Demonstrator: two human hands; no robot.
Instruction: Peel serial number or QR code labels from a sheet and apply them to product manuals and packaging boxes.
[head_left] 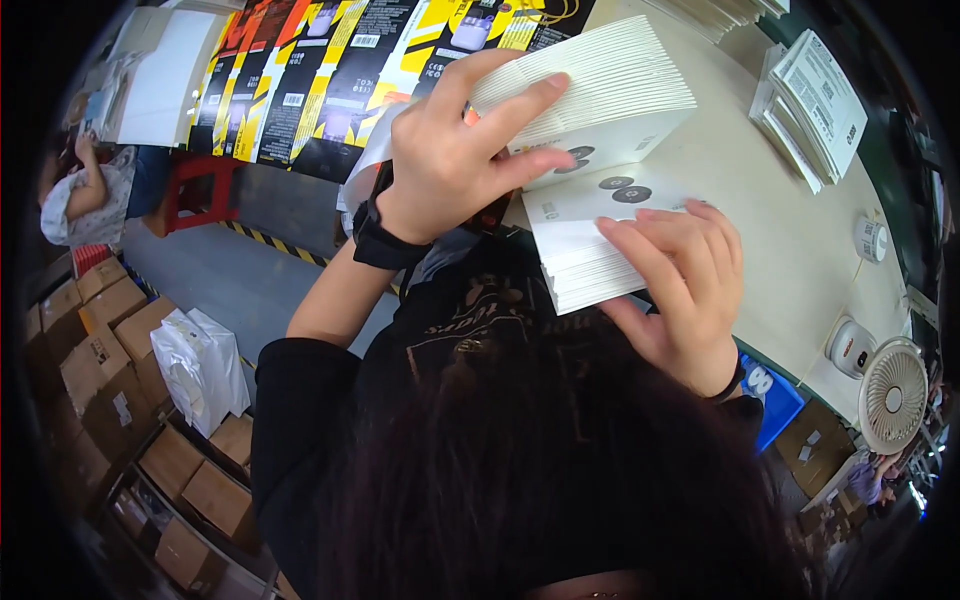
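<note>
Between my hands is a thick stack of thin white leaflets, parted into two bundles. The upper bundle [590,85] stands with its layered edges fanned toward the top, a dark round print on its lower face. My left hand [470,150] grips it, with fingers spread across its edges and side. Below it, the lower bundle [585,262] lies tilted, and its top leaflet shows two dark discs. My right hand [690,275] holds this bundle, fingers on top and thumb at the underside. Both bundles are just above the table [720,130].
Another leaflet stack [815,105] lies at the table's right. Black and yellow printed sheets [320,75] cover the left. A white fan [893,398] and round white rolls [870,240] sit at the right edge. Cardboard boxes [110,370], a red stool [200,188] and a seated person are on the left.
</note>
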